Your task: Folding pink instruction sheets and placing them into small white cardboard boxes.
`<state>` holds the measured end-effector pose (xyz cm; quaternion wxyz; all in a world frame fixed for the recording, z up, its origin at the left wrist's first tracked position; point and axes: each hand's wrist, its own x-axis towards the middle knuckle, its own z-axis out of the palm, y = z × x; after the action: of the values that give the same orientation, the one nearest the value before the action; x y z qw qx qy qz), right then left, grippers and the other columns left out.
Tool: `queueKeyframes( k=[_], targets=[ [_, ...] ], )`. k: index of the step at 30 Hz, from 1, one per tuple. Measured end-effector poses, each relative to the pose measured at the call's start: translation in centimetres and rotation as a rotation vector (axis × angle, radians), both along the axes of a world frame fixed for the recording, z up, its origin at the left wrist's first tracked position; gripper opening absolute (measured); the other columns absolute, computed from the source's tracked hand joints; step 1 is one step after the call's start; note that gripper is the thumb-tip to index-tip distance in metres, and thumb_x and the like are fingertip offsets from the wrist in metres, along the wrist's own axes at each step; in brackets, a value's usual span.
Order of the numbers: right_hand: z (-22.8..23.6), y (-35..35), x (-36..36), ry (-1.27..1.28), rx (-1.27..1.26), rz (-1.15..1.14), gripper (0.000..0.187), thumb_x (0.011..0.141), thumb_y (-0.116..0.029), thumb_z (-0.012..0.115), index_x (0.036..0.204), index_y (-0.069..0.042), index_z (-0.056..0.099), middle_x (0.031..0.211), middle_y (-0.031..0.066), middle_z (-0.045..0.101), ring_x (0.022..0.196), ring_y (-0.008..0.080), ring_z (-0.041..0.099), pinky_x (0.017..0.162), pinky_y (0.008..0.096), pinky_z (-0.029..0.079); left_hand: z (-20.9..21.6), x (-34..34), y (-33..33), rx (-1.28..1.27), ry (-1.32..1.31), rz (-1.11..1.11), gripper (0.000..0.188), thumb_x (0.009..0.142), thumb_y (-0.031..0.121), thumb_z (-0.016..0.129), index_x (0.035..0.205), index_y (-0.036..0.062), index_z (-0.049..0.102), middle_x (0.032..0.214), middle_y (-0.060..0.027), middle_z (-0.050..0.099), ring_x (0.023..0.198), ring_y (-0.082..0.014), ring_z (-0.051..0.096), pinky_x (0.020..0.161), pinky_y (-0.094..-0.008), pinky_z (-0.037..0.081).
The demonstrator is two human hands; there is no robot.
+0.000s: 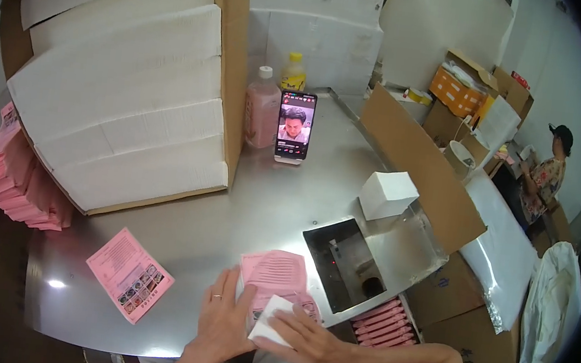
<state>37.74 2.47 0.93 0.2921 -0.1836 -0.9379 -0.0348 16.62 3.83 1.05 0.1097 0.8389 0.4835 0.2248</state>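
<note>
A pink printed packet [277,269] with a striped pattern lies on the steel table near its front edge. My left hand [224,314] rests along the packet's left edge, fingers stretched out. On the packet's lower part sits a white folded pad or small block [271,330], its exact kind unclear. My right hand [305,337] grips that white piece from above and presses it against the packet. To the left lies a pink printed leaflet-like stack [129,274]. Right of the packet, a dark rectangular opening [345,265] is cut into the table.
A large carton [227,74] holding white boxes stands at the left, beside stacked pink packets [25,183]. A phone [295,128] stands before two bottles. A white box [388,195] sits right, near a cardboard panel [421,168]. Another person [545,175] works far right.
</note>
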Motion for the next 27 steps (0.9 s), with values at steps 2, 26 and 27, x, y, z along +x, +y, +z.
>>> queueKeyframes(
  k=[2, 26, 27],
  targets=[
    [-0.6, 4.1, 0.0, -0.032, -0.038, -0.17, 0.027, 0.083, -0.013, 0.06, 0.106, -0.002, 0.067, 0.099, 0.0139, 0.062, 0.095, 0.0323, 0.065, 0.112, 0.0614, 0.029, 0.1, 2.1, 0.3, 0.111, 0.021, 0.111, 0.085, 0.061, 0.042, 0.084, 0.131, 0.0046, 0.054, 0.148, -0.0261, 0.037, 0.134, -0.0478, 0.035, 0.102, -0.0603, 0.032],
    [2.1, 12.8, 13.4, 0.044, 0.123, -1.14, 0.055, 0.066, -0.028, 0.076, 0.118, -0.013, 0.068, 0.122, 0.0162, 0.055, 0.122, 0.0379, 0.046, 0.101, 0.0526, 0.038, 0.0, 3.9, 0.3, 0.263, 0.092, 0.286, 0.048, 0.077, 0.044, 0.07, 0.114, 0.0147, 0.065, 0.136, -0.0169, 0.05, 0.114, -0.0373, 0.048, 0.079, -0.0495, 0.036],
    [2.0, 12.0, 13.7, 0.021, 0.21, -1.166, 0.054, 0.068, -0.029, 0.077, 0.118, -0.013, 0.068, 0.121, 0.0165, 0.055, 0.121, 0.038, 0.046, 0.102, 0.0528, 0.037, 0.2, 4.4, 0.4, 0.273, 0.12, 0.279, 0.046, 0.078, 0.043, 0.07, 0.112, 0.0139, 0.065, 0.136, -0.017, 0.05, 0.117, -0.0384, 0.047, 0.081, -0.0512, 0.036]
  ],
)
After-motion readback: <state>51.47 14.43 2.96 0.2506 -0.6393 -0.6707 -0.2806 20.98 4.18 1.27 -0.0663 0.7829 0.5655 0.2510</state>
